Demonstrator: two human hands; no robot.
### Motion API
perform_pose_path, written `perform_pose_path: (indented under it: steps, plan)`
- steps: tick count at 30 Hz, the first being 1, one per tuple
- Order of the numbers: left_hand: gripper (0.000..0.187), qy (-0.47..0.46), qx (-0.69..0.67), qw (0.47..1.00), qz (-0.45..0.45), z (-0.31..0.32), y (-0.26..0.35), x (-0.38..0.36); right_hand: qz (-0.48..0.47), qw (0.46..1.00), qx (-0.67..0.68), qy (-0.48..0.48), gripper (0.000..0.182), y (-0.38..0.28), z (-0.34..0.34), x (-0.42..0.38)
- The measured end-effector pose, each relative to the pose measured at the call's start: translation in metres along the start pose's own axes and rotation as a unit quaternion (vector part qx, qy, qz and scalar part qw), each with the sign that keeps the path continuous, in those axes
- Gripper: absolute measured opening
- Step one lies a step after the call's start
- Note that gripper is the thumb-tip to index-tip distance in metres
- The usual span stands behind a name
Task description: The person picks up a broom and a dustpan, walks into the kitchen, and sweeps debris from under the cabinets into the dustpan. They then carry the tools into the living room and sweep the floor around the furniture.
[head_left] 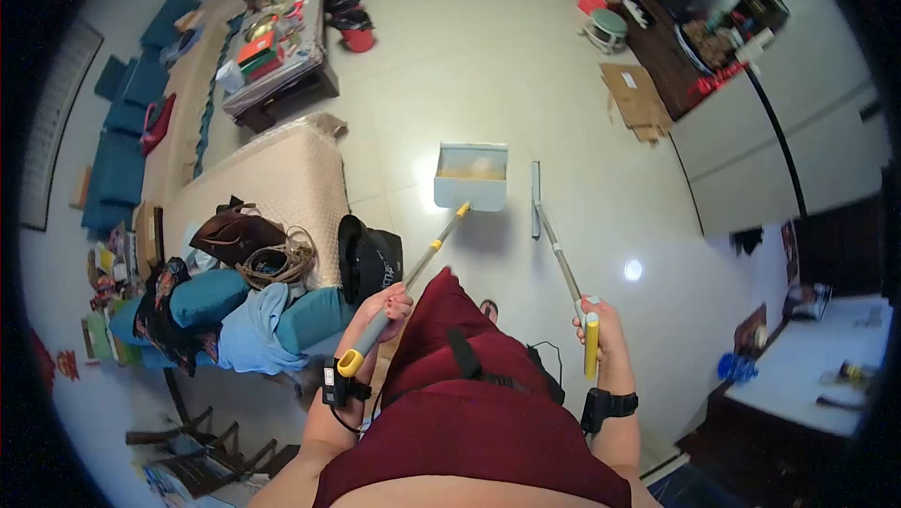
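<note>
My left hand [389, 303] is wrapped round the grey and yellow pole of a long-handled dustpan [455, 193]. Its light grey pan faces away from me, and a pale clump shows inside, too blurred to name. In my right hand [601, 320] is the pole of a broom [561, 259] with a yellow grip end. The broom's narrow grey head lies to the right of the pan, apart from it; its bristles cannot be made out. Both tool heads are out in front of me, at or near the pale tiled floor [601, 226].
A covered sofa [272, 156] with bags and clothes runs along the left, with a black bag [371, 259] at its end. Further off are a low table [310, 76] and a red bin [358, 37]. Flattened cardboard [636, 100] and a stool [605, 29] lie right; a white-topped desk [817, 358] stands nearer.
</note>
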State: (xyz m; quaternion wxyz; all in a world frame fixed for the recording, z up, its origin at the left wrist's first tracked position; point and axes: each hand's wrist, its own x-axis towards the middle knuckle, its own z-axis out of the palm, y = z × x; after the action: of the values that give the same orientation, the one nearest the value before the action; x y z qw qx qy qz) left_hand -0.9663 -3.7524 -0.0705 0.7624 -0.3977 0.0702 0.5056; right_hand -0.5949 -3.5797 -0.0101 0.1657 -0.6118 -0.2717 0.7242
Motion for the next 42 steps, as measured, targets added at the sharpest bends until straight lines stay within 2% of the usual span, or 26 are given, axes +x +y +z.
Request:
perform_pose_path:
  steps: [5, 9, 10, 11, 14, 20, 23, 30, 34, 36, 42]
  plan:
    - [0.031, -0.026, 0.032, 0.997, 0.059, 0.080, 0.063, 0.048, -0.020, 0.999, -0.014, -0.022, 0.033, -0.099, 0.052, 0.089]
    - [0.032, -0.026, 0.059, 0.997, 0.048, 0.145, 0.154, 0.096, -0.022, 0.999, -0.008, -0.042, 0.035, -0.174, 0.103, 0.166]
    - [0.024, 0.001, 0.078, 0.993, 0.082, 0.166, 0.174, 0.103, -0.016, 0.999, -0.007, -0.044, 0.035, -0.195, 0.120, 0.184]
    - [0.020, -0.019, 0.065, 0.993, 0.102, 0.184, 0.190, 0.110, -0.007, 0.999, -0.001, -0.047, 0.035, -0.211, 0.137, 0.201]
    - [0.022, -0.034, 0.115, 0.985, 0.127, 0.254, 0.247, 0.123, 0.006, 0.999, -0.021, -0.044, 0.029, -0.275, 0.190, 0.250]
    - [0.019, -0.056, 0.061, 0.991, 0.107, 0.372, 0.349, 0.146, 0.022, 0.998, -0.004, -0.065, 0.029, -0.371, 0.270, 0.338]
    - [0.033, -0.070, 0.079, 0.986, 0.132, 0.427, 0.406, 0.171, 0.025, 0.997, -0.013, -0.071, 0.029, -0.423, 0.300, 0.391]
    - [0.028, -0.143, -0.004, 0.979, 0.145, 0.573, 0.508, 0.236, 0.026, 0.991, -0.062, -0.111, 0.031, -0.555, 0.369, 0.551]
    - [0.027, -0.154, -0.010, 0.971, 0.184, 0.648, 0.561, 0.259, 0.030, 0.987, -0.100, -0.122, 0.030, -0.648, 0.420, 0.617]
    - [0.027, -0.181, -0.039, 0.967, 0.177, 0.679, 0.589, 0.271, 0.052, 0.984, -0.123, -0.118, 0.027, -0.692, 0.441, 0.644]
    - [0.027, -0.262, -0.107, 0.943, 0.178, 0.765, 0.673, 0.300, 0.028, 0.971, -0.175, -0.159, 0.027, -0.789, 0.525, 0.732]
